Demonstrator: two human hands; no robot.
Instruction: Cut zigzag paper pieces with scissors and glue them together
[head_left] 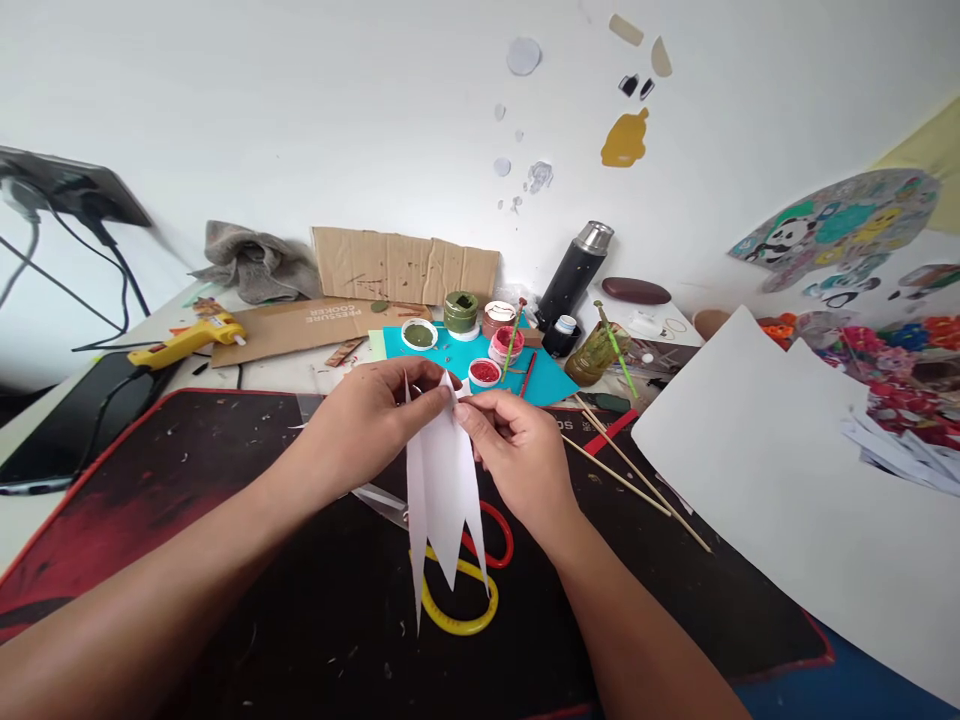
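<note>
A piece of white paper [444,480], folded and cut into long pointed strips, hangs upright between my hands over the dark mat. My left hand [375,405] pinches its top edge between thumb and fingers. On the other side, my right hand [517,445] is closed on the paper's upper right edge, thumb and fingertips together. Beneath the paper lie scissors [459,628] with one yellow and one red handle loop, their blades pointing up and left. The paper hides part of the scissors.
Open paint jars [460,312] stand on blue paper [397,350] at the back, near a black flask [574,275]. A yellow glue gun [187,340] lies left on cardboard [277,335]. Wooden sticks [637,480] and a large white sheet [795,500] lie right. The dark mat [300,620] spans the front.
</note>
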